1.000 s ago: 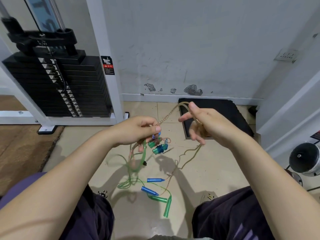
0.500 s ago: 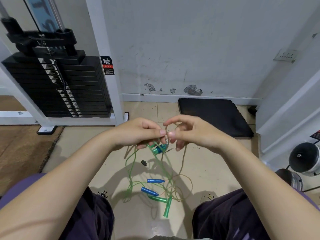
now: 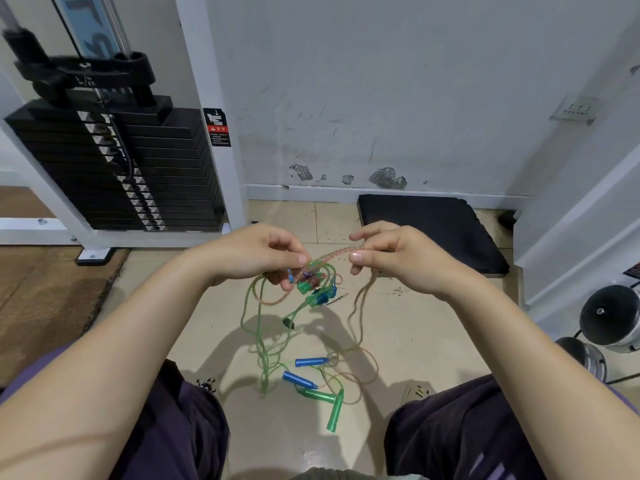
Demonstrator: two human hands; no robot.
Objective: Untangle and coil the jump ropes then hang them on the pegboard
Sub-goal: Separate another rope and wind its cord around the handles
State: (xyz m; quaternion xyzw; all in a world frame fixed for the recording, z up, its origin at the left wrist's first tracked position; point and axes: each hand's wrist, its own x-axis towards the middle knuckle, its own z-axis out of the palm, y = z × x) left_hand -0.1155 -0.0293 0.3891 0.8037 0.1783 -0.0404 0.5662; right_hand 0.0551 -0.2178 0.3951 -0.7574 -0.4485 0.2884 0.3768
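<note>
- Jump ropes (image 3: 277, 327) hung in a tangled bunch between the two hands and trailed down onto the tiled floor (image 3: 408, 334) between the person's knees; green, pinkish and pale yellowish cords crossed one another, and which cord belonged to which handle could not be told.
- Black weight stack (image 3: 114, 168) stood at the far left inside a white frame, well apart from the ropes.
- Black pad (image 3: 433, 230) lay on the floor against the scuffed white wall (image 3: 381, 98), just beyond the right hand.
- Brown mat (image 3: 45, 292) covered the floor at the left edge.
- Metal dumbbell ends (image 3: 609, 320) showed at the right edge, near the right forearm.
- Left hand (image 3: 256, 254) had its fingers curled, pinching the knot of cords where small green and blue fittings (image 3: 317, 297) clustered just under its fingertips.
- Right hand (image 3: 391, 254) pinched a beaded pinkish strand (image 3: 332, 254) between thumb and forefinger; the strand ran across to the left hand, and a pale cord dropped from under the right hand to the floor.
- Two blue handles (image 3: 304, 370) lay on the floor side by side, near the loose end of the tangle.
- Two green handles (image 3: 329, 407) lay just beside the blue ones, nearer the person, meeting at an angle.
</note>
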